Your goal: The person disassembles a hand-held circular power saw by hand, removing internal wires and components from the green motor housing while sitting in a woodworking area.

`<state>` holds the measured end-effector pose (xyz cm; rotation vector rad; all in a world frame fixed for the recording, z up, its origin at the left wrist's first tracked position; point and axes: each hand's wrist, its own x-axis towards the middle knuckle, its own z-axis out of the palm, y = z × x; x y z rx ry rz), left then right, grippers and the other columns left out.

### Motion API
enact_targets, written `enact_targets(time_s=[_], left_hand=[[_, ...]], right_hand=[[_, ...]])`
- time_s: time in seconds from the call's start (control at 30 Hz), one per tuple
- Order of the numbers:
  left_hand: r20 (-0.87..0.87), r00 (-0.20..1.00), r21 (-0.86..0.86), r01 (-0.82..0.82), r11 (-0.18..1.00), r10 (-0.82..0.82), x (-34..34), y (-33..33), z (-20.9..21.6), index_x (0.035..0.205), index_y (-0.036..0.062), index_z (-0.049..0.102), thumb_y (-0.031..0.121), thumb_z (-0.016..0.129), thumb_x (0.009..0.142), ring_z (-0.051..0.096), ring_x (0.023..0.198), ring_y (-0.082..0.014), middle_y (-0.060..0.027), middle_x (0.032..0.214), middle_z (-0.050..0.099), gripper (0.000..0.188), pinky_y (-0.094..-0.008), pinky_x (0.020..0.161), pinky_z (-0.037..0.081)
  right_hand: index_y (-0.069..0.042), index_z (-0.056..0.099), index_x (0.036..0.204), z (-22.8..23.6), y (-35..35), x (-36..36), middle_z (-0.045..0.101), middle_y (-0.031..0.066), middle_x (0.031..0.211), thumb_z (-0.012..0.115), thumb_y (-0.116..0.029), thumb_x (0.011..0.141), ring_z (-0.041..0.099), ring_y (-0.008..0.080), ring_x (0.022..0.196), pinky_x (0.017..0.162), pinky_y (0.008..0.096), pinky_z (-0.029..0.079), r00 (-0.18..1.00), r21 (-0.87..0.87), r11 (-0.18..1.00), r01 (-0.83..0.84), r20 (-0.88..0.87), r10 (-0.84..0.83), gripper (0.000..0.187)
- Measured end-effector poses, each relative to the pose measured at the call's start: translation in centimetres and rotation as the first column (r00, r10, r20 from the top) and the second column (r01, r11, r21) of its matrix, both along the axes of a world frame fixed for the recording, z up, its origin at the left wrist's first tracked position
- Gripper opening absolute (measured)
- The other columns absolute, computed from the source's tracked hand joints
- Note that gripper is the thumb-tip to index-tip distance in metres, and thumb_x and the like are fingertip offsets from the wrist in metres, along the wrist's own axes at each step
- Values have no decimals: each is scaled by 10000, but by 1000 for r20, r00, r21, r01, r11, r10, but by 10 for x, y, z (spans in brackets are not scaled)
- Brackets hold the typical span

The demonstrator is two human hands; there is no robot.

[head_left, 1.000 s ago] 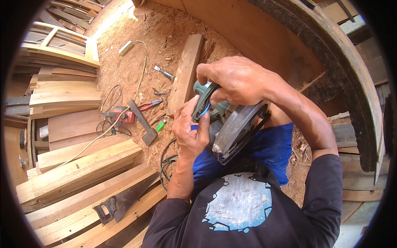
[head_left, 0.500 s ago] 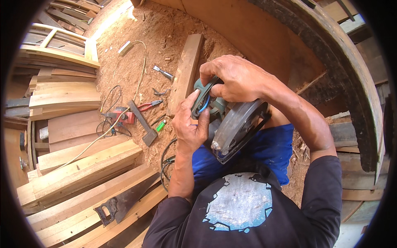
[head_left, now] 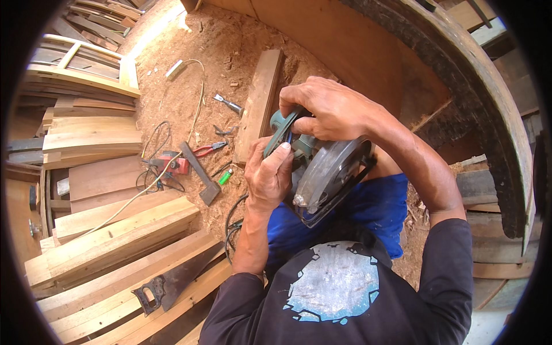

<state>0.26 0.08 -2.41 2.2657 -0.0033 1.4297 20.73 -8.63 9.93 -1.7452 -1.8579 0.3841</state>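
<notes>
Gripping a teal-and-black circular saw with rounded grey guard [head_left: 322, 179], frame centre, with left hand [head_left: 268, 175] and right hand [head_left: 334, 109] both closed about its handle end. Might tip toward the blue-clothed lap [head_left: 376, 208] through a slackened hold. Working over tan, sawdust-covered ground [head_left: 164, 103], upper centre, beside stacked pale wooden planks [head_left: 123, 231], lower left.

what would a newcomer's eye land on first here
Probably the circular saw near the middle, above the person's blue legwear, with the left hand and right hand both at its green handle. Next might come the bright green tool handle on the sawdust-covered floor, just right of a hammer, and the handsaw lying across boards at lower left.
</notes>
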Motion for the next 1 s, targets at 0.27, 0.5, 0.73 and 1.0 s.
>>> enact_targets(time_s=[0.27,0.5,0.73,1.0], left_hand=[[-59,997,1,-43,999,43,-2,-3,6,1295,89,629,-25,745,1011,726,912,-366,-232,1101,753,327,-445,759,582],[-21,999,-59,-45,997,44,-3,-4,-3,1284,76,661,-28,785,973,729,945,-402,-219,1088,759,351,-467,810,594],[136,990,-355,8,935,43,9,-21,-15,1292,13,608,202,714,1088,721,979,-304,-180,1050,734,298,-418,863,580],[-250,968,-453,-148,879,34,-6,-13,29,1350,-26,654,145,703,1051,774,932,-218,-161,1024,781,348,-364,839,611]], right_hand=[[-12,733,1040,4,0,4,762,213,962,827,-194,898,730,441,972,840,535,544,993,-34,997,-70,-98,66,249],[-48,740,1066,8,4,-6,737,190,927,847,-215,875,718,415,971,823,527,531,1000,-126,992,-11,10,12,275],[-16,743,998,-1,5,-5,744,221,872,833,-217,849,738,436,930,808,533,541,1000,-28,1000,4,11,-3,266],[-39,733,1056,6,7,-6,752,181,1004,806,-231,886,706,408,1058,907,527,530,999,-142,990,24,34,-19,267]])
